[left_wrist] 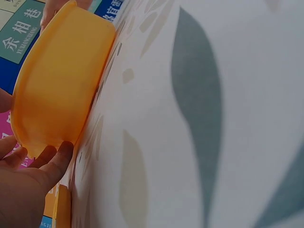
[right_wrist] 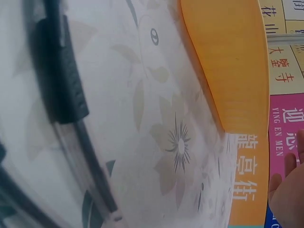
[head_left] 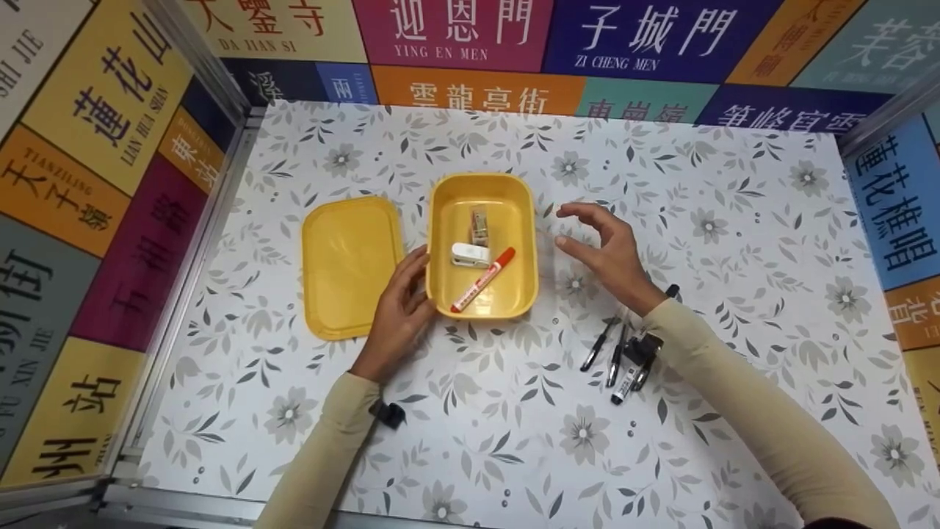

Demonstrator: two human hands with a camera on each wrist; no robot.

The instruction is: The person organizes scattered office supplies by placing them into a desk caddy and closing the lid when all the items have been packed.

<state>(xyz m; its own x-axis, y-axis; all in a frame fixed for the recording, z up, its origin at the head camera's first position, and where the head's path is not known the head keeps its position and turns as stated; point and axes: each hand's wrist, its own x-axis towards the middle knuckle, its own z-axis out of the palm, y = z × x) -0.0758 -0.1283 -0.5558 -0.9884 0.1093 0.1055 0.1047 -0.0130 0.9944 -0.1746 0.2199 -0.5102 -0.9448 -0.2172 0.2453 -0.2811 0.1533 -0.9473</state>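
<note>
A yellow plastic box point(head_left: 444, 213), uncovered, stands on the patterned table. Inside it lie a red-capped marker point(head_left: 485, 279), a small white object like a mini stapler point(head_left: 470, 254) and a small clear item point(head_left: 479, 224). My left hand point(head_left: 402, 312) rests its fingers against the left wall of the box; the left wrist view shows fingertips point(left_wrist: 64, 154) on the outer wall point(left_wrist: 61, 71). Off the right side of the box, my right hand point(head_left: 606, 250) hovers with fingers spread and nothing held. The yellow lid point(head_left: 352, 264) lies flat left of the box.
Several dark pens point(head_left: 602, 344) and a black-and-white marker point(head_left: 624, 386) lie under and beside my right wrist; one pen point(right_wrist: 66, 80) looms close in the right wrist view. Colourful printed panels point(head_left: 455, 44) border the table at the back and sides.
</note>
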